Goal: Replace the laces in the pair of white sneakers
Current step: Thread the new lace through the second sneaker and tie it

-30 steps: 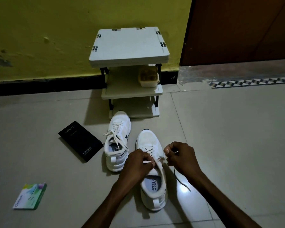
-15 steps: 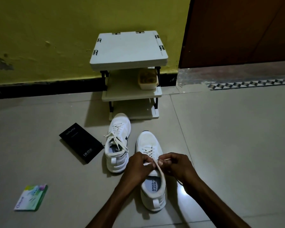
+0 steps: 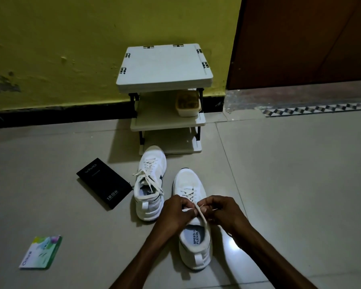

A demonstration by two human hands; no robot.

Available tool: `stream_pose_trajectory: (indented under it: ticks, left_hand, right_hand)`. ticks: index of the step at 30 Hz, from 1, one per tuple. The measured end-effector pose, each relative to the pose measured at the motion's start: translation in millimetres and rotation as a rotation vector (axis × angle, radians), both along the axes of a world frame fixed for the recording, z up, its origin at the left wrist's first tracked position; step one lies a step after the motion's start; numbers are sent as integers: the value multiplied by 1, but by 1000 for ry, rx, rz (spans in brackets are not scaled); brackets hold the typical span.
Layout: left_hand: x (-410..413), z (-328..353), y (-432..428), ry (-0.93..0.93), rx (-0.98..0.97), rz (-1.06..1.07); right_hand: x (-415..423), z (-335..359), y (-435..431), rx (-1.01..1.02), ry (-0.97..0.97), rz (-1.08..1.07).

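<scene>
The near sneaker (image 3: 189, 182) stands on the tiled floor (image 3: 279, 184), just right of the other sneaker (image 3: 152, 163), which is laced. Both hands meet over its upper eyelets: the left hand (image 3: 175, 213) and the right hand (image 3: 224, 211) have their fingers curled, pinching the lace (image 3: 202, 216). Neither hand pins the shoe, so I judge that a firm tug could slide it across the smooth tile or pull one lace end short.

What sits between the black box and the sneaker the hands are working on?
The other white sneaker, laces loose, stands between the black box and the sneaker being laced; the head view shows it.
</scene>
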State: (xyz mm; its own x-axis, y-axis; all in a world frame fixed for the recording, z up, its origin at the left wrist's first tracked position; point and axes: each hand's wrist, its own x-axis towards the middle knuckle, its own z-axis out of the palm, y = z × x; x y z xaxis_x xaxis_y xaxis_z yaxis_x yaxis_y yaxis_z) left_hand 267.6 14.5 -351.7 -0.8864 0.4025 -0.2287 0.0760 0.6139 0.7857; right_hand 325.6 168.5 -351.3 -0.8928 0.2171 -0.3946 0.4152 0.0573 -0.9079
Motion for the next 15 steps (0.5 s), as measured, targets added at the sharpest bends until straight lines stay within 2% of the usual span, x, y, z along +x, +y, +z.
stream_pose_trajectory:
  ticks: [5, 9, 15]
  left_hand:
    - [1, 3, -1, 14, 3, -13]
    - [4, 8, 0, 24, -18, -60]
    - [4, 11, 0, 68, -65, -107]
  right_hand:
    - [5, -2, -7, 54, 76, -107]
    - [0, 4, -6, 225, 158, -136]
    - [-13, 63, 11, 352, 355, -253]
